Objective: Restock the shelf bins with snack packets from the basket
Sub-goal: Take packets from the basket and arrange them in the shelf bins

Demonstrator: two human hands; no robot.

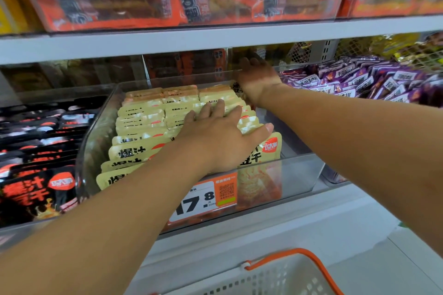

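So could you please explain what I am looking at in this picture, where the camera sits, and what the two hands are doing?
There is no machine here: a person is restocking a shop shelf, and the one camera is worn on their head, looking forward and down along both arms. The left hand lies flat, fingers spread, on the rows of cream packets standing in a clear bin. It presses rather than grips. The right hand reaches to the back right corner of that bin; its fingers are blurred, so I cannot tell whether it holds anything. Black packets fill the bin to the left, purple packets the one to the right. A price tag hangs at the front, and the white basket with an orange handle waits below.
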